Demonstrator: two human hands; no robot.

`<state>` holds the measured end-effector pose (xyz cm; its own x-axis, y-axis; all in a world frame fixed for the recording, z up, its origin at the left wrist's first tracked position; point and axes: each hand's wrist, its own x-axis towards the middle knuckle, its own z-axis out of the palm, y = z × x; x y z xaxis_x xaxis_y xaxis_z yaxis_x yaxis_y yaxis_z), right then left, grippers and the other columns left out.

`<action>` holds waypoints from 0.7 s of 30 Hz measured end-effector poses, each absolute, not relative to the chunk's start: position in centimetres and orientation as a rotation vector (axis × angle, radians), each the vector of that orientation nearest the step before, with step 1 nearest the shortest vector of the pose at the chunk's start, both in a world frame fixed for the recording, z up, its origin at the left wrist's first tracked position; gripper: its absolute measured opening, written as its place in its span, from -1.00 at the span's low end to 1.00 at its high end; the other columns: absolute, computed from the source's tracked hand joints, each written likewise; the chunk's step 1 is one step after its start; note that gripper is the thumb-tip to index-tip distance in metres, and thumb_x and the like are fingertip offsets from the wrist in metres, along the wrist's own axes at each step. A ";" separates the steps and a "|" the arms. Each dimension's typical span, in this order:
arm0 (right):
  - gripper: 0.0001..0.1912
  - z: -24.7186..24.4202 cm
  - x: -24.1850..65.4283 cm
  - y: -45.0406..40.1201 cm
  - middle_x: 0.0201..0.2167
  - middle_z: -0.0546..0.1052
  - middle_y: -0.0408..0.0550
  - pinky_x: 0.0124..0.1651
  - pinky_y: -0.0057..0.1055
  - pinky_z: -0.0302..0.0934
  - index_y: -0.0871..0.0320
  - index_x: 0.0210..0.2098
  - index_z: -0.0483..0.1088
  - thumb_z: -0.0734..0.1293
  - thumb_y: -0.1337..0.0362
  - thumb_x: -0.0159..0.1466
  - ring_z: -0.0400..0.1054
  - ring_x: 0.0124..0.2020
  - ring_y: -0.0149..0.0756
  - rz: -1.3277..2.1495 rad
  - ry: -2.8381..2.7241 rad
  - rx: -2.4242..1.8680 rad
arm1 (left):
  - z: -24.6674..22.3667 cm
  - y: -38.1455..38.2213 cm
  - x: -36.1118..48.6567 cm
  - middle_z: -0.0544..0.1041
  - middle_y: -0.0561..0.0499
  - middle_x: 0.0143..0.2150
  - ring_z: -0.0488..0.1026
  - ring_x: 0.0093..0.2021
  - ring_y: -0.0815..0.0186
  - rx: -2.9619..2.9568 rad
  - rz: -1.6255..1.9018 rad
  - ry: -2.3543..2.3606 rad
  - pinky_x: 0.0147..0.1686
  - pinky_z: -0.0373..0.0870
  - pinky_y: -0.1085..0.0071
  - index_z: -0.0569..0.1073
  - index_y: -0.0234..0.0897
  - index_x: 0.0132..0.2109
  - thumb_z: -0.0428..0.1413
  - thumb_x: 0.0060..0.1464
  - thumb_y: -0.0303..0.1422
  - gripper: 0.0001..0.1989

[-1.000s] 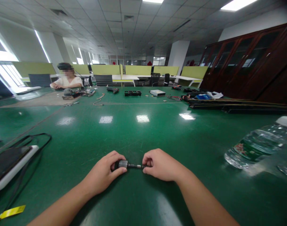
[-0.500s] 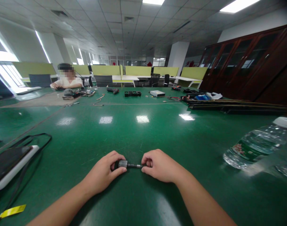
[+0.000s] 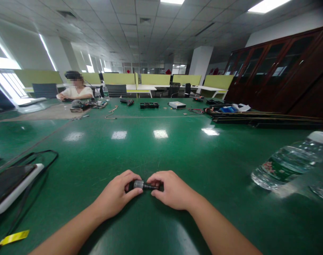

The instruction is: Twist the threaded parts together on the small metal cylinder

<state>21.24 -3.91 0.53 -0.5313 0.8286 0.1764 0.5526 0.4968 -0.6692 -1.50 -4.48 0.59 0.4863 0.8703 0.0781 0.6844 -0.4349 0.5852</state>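
Observation:
Low over the green table (image 3: 161, 156), a small dark tool (image 3: 139, 184) with a silver collar lies level, its thin shaft pointing right. My left hand (image 3: 121, 193) is wrapped round the tool's thick dark end. At the shaft, my right hand (image 3: 170, 189) has its thumb and fingers curled around the tip side. A small dark piece shows between those fingers, but its shape is too small to make out.
A water bottle (image 3: 288, 163) stands at the right. On the left lies a phone-like device (image 3: 15, 184) with a black cable. Across the table are a black tray (image 3: 149, 105), a white box (image 3: 177, 105), dark strips (image 3: 257, 119) and a seated person (image 3: 76, 90).
My right hand has moved left along the shaft, closer to the silver collar and my left hand. My left hand and the tool have stayed in place.

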 end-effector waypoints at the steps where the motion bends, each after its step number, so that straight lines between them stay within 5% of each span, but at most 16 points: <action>1: -0.71 0.4 21.0 -3.9 -0.35 0.55 -0.15 -0.23 -0.48 0.20 0.12 -0.18 0.53 0.39 0.46 0.09 0.37 -0.33 -0.38 0.773 -2.250 -1.128 | 0.6 -4.5 -1.5 0.44 0.04 -0.23 0.36 -0.30 0.28 2.254 0.512 1.285 -0.28 0.25 0.41 0.50 -0.18 -0.08 0.11 0.24 -0.28 -0.84; 10: -0.75 -0.1 20.6 -3.7 -0.35 0.54 -0.13 -0.24 -0.45 0.20 0.12 -0.18 0.52 0.37 0.43 0.14 0.37 -0.33 -0.36 0.778 -2.234 -1.179 | 0.4 -4.7 -1.4 0.47 0.04 -0.21 0.36 -0.33 0.28 2.235 0.545 1.355 -0.30 0.27 0.39 0.41 -0.17 0.04 0.20 0.11 -0.26 -0.65; 21: -0.79 -0.2 20.5 -3.8 -0.36 0.52 -0.13 -0.24 -0.45 0.21 0.13 -0.22 0.53 0.39 0.40 0.12 0.36 -0.33 -0.36 0.777 -2.235 -1.151 | 0.5 -4.6 -1.4 0.46 0.04 -0.23 0.35 -0.32 0.29 2.270 0.538 1.268 -0.31 0.26 0.41 0.47 -0.18 -0.08 0.14 0.19 -0.27 -0.82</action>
<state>20.54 -3.81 -0.17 -0.5141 0.8401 0.1730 0.5513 0.4782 -0.6837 -1.44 -4.57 0.46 0.4931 0.8638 0.1032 0.6747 -0.4546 0.5816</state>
